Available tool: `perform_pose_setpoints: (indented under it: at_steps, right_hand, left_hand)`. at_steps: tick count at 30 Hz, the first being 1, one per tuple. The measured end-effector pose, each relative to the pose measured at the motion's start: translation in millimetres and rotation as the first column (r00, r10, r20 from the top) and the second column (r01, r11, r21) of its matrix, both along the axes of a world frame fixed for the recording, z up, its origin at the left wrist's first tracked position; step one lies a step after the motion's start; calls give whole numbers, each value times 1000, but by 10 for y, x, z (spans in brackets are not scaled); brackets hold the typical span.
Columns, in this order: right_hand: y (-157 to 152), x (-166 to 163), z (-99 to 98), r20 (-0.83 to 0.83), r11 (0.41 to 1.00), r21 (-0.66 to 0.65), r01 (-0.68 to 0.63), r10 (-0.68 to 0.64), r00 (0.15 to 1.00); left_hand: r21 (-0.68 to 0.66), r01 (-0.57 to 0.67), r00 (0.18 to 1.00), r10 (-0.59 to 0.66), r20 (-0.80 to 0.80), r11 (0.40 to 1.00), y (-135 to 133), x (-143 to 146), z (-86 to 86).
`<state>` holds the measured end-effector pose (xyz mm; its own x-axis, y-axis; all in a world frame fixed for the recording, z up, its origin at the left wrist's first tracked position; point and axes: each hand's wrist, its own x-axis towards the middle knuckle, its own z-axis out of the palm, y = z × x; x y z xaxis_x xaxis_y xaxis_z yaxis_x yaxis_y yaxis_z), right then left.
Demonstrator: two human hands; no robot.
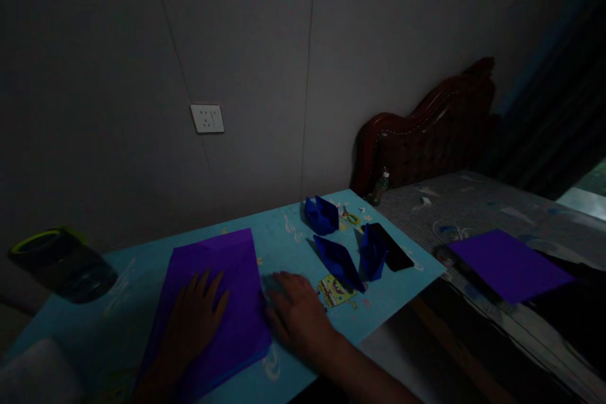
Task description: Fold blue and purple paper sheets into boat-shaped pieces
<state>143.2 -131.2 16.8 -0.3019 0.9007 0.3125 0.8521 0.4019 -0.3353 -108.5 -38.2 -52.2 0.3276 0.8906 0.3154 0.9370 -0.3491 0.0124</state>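
Note:
A stack of purple paper (237, 322) lies on the light blue table (284, 252). My left hand (196, 312) rests flat on the top sheet with its fingers spread. Beside the right edge of the paper is my right hand (298, 312), its fingers bent and a little apart, with nothing visible in them. Past it stand three folded blue paper boats: one at the back (322, 216), one in front (338, 260) and one to the right (373, 254).
A black phone (395, 252) lies behind the right boat, near yellow-handled scissors (351, 217). At the left stands a dark cup (64, 265); a white object (40, 372) is below it. On the bed are another purple sheet (511, 265) and a bottle (381, 186).

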Motion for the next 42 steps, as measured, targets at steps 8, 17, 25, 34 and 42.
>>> perform_pose_setpoints:
  at_steps: [8,17,25,34,42]
  right_hand:
    - [114,1354,243,186,850,66,523,-525,830]
    - [321,1295,209,195,880,-185,437,-403,894]
    - [802,289,131,-163,992,-94,80,-95,982]
    - [826,-575,-127,-555,994,-72,-77,25,832]
    - [872,-496,-300,-573,993,-119,14,-80,816]
  left_hand:
    - [23,2,999,-1,-34,1000,83,-41,-133]
    - [80,23,996,-30,78,997,91,-20,-103]
    - [45,218,807,-206,554,975,-177,257,224]
    - [-59,6,580,44,814,998,-159,350,342]
    - [-36,52,596,-2,803,998,-183,387,323]
